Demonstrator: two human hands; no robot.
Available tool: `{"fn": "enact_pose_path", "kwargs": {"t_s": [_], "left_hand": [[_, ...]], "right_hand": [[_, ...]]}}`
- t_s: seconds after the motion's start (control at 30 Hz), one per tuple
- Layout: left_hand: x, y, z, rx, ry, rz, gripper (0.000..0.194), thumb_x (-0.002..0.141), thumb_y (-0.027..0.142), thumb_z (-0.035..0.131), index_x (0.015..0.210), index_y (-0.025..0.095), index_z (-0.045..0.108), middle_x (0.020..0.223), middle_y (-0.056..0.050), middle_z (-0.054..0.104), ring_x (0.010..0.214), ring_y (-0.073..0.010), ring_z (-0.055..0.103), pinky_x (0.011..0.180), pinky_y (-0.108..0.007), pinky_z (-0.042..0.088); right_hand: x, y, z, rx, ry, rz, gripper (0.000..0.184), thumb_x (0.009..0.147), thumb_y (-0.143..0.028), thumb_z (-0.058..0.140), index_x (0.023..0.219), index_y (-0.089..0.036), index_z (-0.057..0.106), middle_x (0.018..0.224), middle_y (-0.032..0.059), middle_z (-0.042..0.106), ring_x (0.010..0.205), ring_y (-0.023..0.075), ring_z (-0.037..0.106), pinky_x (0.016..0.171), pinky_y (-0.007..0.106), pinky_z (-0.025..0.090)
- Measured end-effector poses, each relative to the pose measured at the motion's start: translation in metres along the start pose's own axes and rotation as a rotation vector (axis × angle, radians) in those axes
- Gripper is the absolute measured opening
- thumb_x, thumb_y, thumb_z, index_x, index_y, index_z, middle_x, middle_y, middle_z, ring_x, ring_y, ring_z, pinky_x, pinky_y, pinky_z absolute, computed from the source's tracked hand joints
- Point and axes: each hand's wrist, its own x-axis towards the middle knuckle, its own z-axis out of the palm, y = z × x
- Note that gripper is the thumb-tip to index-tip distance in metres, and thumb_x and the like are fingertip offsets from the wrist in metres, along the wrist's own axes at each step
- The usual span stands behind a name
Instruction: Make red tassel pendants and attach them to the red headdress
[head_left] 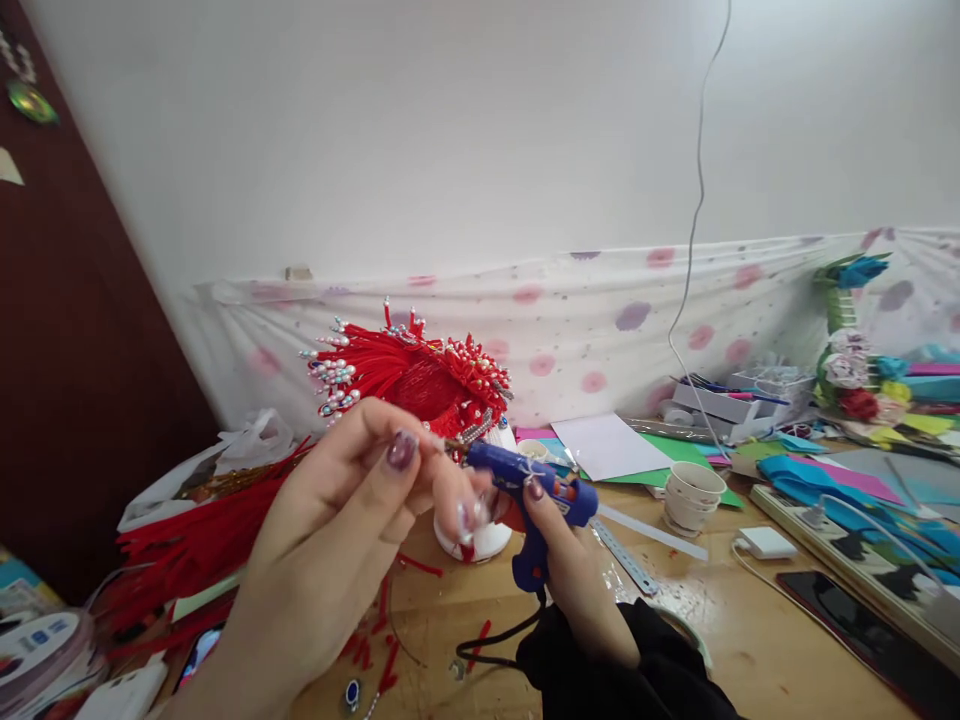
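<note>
My right hand [562, 545] is wrapped round a blue hot glue gun [536, 480], its nozzle pointing left. A white glue stick [652, 532] sticks out of the gun's back. At the nozzle tip, my left hand [352, 520] is closed in a pinch; what its fingertips hold is too small to make out. Behind both hands stands a red headdress [420, 385] trimmed with white and red beads, on a white stand [480, 542] partly hidden by my fingers.
Red pipe cleaners [202, 540] lie in a heap at the left, with ribbon spools [45, 650] nearby. Paper cups [691, 497], a steel ruler [626, 558], a power strip [847, 550] and a phone [862, 630] are at the right. The gun's black cord [487, 658] loops over the table.
</note>
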Motion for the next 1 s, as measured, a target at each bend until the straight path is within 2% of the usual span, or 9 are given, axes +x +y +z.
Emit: {"fn": "enact_pose_path", "kwargs": {"t_s": [0.07, 0.13, 0.27, 0.47, 0.63, 0.7, 0.8, 0.87, 1.0], "left_hand": [[0.018, 0.010, 0.009, -0.122, -0.073, -0.096, 0.015, 0.095, 0.030, 0.057, 0.082, 0.023, 0.060, 0.052, 0.006, 0.048, 0.044, -0.0074, 0.044, 0.045, -0.019, 0.044], [0.038, 0.019, 0.013, -0.034, -0.082, -0.078, 0.015, 0.093, 0.026, 0.057, 0.080, 0.022, 0.059, 0.051, 0.007, 0.042, 0.041, -0.0055, 0.032, 0.039, -0.017, 0.029], [0.078, 0.029, 0.007, 0.539, -0.201, 0.199, 0.007, 0.088, 0.023, 0.062, 0.082, 0.022, 0.065, 0.061, 0.003, 0.056, 0.051, -0.0090, 0.045, 0.047, -0.022, 0.032], [0.121, 0.024, -0.013, 1.625, -0.493, 0.494, 0.028, 0.090, 0.029, 0.049, 0.084, 0.023, 0.076, 0.067, -0.005, 0.064, 0.080, -0.0246, 0.055, 0.080, -0.041, 0.041], [0.114, 0.037, -0.042, 1.786, -0.483, 0.463, 0.039, 0.093, 0.024, 0.038, 0.097, 0.019, 0.076, 0.089, -0.008, 0.073, 0.095, -0.0265, 0.056, 0.094, -0.049, 0.039], [0.095, 0.044, -0.057, 1.665, -0.414, 0.367, 0.042, 0.092, 0.024, 0.035, 0.107, 0.016, 0.074, 0.097, -0.009, 0.075, 0.092, -0.0236, 0.062, 0.090, -0.044, 0.046], [0.058, 0.036, -0.079, 1.237, -0.167, -0.084, 0.043, 0.086, 0.045, 0.050, 0.116, 0.022, 0.072, 0.093, -0.006, 0.079, 0.078, -0.0212, 0.071, 0.077, -0.036, 0.055], [0.033, 0.017, -0.090, 0.926, -0.012, -0.441, 0.044, 0.070, 0.045, 0.072, 0.108, 0.023, 0.076, 0.101, -0.008, 0.080, 0.087, -0.0246, 0.074, 0.078, -0.035, 0.058], [0.001, -0.026, -0.103, 0.707, 0.123, -0.705, 0.035, 0.054, 0.040, 0.085, 0.081, 0.019, 0.079, 0.079, -0.009, 0.080, 0.066, -0.0233, 0.073, 0.068, -0.034, 0.059]], "right_hand": [[-0.003, -0.008, -0.003, 0.025, -0.067, 0.123, 0.058, 0.080, -0.075, 0.056, 0.080, -0.018, 0.070, 0.056, 0.0003, 0.053, 0.042, 0.0096, 0.036, 0.035, 0.022, 0.027], [-0.007, -0.013, -0.011, 0.018, -0.152, 0.147, 0.054, 0.078, -0.072, 0.060, 0.077, -0.019, 0.071, 0.060, 0.0016, 0.057, 0.046, 0.0108, 0.040, 0.038, 0.022, 0.030], [-0.016, -0.004, -0.034, 0.154, -0.220, 0.142, 0.053, 0.081, -0.068, 0.060, 0.066, -0.019, 0.069, 0.060, 0.0050, 0.060, 0.061, 0.0165, 0.054, 0.054, 0.026, 0.043], [-0.017, 0.008, -0.060, 0.527, -0.115, 0.070, 0.058, 0.076, -0.072, 0.060, 0.054, -0.019, 0.060, 0.051, 0.0026, 0.049, 0.051, 0.0149, 0.047, 0.050, 0.028, 0.043], [-0.013, 0.001, -0.072, 0.645, 0.151, 0.056, 0.047, 0.073, -0.060, 0.071, 0.055, -0.017, 0.059, 0.052, 0.0001, 0.047, 0.051, 0.0129, 0.047, 0.050, 0.026, 0.045], [-0.013, 0.002, -0.075, 0.682, 0.249, 0.059, 0.045, 0.071, -0.056, 0.074, 0.057, -0.018, 0.057, 0.054, -0.0006, 0.048, 0.052, 0.0129, 0.049, 0.052, 0.025, 0.046], [-0.013, 0.009, -0.077, 0.720, 0.388, 0.073, 0.041, 0.067, -0.054, 0.079, 0.063, -0.019, 0.057, 0.058, -0.0022, 0.051, 0.054, 0.0124, 0.052, 0.053, 0.025, 0.047], [-0.014, 0.012, -0.078, 0.730, 0.473, 0.087, 0.040, 0.064, -0.053, 0.081, 0.069, -0.020, 0.058, 0.061, -0.0033, 0.052, 0.055, 0.0126, 0.054, 0.054, 0.025, 0.048], [-0.016, 0.009, -0.076, 0.727, 0.536, 0.139, 0.040, 0.063, -0.053, 0.080, 0.073, -0.021, 0.058, 0.062, -0.0034, 0.052, 0.059, 0.0148, 0.056, 0.055, 0.027, 0.051]]}}
